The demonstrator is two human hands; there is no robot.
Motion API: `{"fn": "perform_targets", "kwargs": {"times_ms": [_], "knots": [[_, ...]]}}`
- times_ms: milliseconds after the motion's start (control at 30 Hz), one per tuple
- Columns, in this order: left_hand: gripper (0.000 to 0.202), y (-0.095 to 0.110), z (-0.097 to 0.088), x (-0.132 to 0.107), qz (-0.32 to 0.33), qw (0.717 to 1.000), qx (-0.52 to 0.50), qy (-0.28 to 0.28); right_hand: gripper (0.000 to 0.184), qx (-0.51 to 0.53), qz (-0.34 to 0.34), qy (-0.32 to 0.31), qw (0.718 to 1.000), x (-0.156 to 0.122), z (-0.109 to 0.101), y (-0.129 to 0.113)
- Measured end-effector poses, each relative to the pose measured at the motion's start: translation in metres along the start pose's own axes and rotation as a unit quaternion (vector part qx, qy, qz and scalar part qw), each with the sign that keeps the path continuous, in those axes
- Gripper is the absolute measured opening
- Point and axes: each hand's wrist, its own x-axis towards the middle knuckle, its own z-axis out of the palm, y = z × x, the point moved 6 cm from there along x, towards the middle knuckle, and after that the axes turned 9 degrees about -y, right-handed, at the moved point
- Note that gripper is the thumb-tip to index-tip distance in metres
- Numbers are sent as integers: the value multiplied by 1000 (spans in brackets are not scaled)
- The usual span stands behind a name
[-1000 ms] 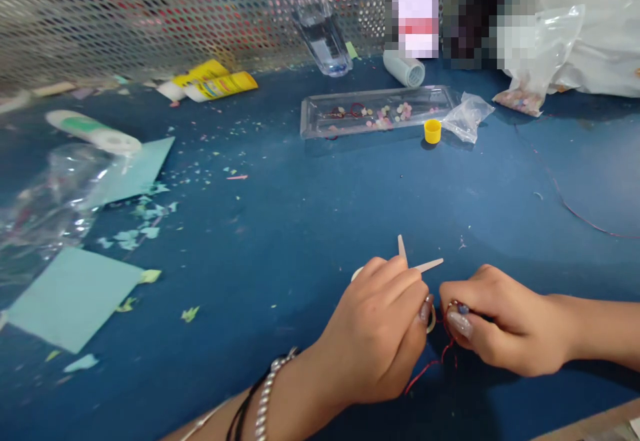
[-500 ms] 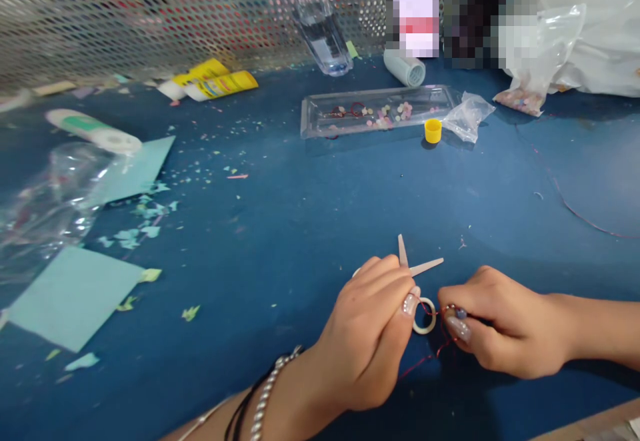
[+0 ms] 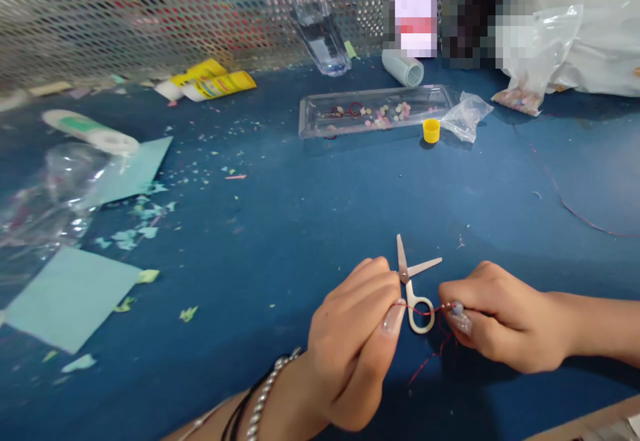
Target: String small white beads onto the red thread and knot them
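A thin red cord (image 3: 425,313) runs between my two hands. My left hand (image 3: 357,338) pinches one stretch of it between thumb and forefinger. On the other side, my right hand (image 3: 505,318) is closed on the cord by a bluish-grey bead (image 3: 457,308), which shows between its thumb and forefinger. A loose end of the cord hangs below and to the left of the right hand. Scissors (image 3: 421,314) with pale handles lie on the table under the cord, blades apart; one handle is partly hidden behind my left hand.
A clear plastic tray (image 3: 320,111) with beads stands at the back, beside a yellow cap (image 3: 431,130) and a plastic bag (image 3: 469,116). Teal paper (image 3: 73,298) and scraps lie left. A water bottle (image 3: 327,41) leans on the mesh panel (image 3: 200,14). Another cord (image 3: 575,211) lies right.
My left hand has moved left, away from the right hand, drawing the cord between them longer. More of the scissors now shows. The right hand has hardly moved.
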Motion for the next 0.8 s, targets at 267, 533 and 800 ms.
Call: {"fn": "perform_targets", "kwargs": {"times_ms": [267, 533, 800], "knots": [[7, -4, 10, 2, 22, 994, -66, -79, 16, -80, -5, 48, 996, 1, -1, 0], [21, 1, 15, 1, 79, 989, -15, -120, 13, -99, 13, 59, 993, 0, 2, 1], [27, 1, 18, 6, 49, 989, -50, -134, 9, -117, -29, 56, 991, 0, 2, -4]]}}
